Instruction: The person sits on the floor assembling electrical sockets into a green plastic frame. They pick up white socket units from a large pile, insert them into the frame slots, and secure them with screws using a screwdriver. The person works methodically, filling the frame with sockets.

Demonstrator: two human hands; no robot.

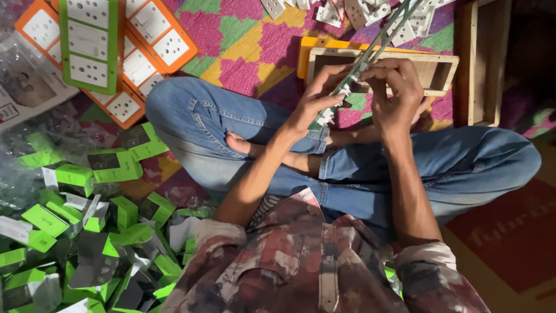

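I sit cross-legged in blue jeans on a patterned mat. My left hand (317,97) and my right hand (392,93) both grip a long narrow metal strip (382,39) that slants from my lap up to the top right. Small white parts sit along the strip; a white piece (324,117) shows at its lower end below my left fingers. The left fingers pinch the strip's lower part, and the right hand closes around it just above.
A shallow wooden frame box (440,61) lies behind my hands, another wooden frame (483,64) at right. White socket parts (353,11) are scattered at the top. Orange and green socket boards (92,46) lie top left. Several green-and-white small cartons (87,226) pile at lower left.
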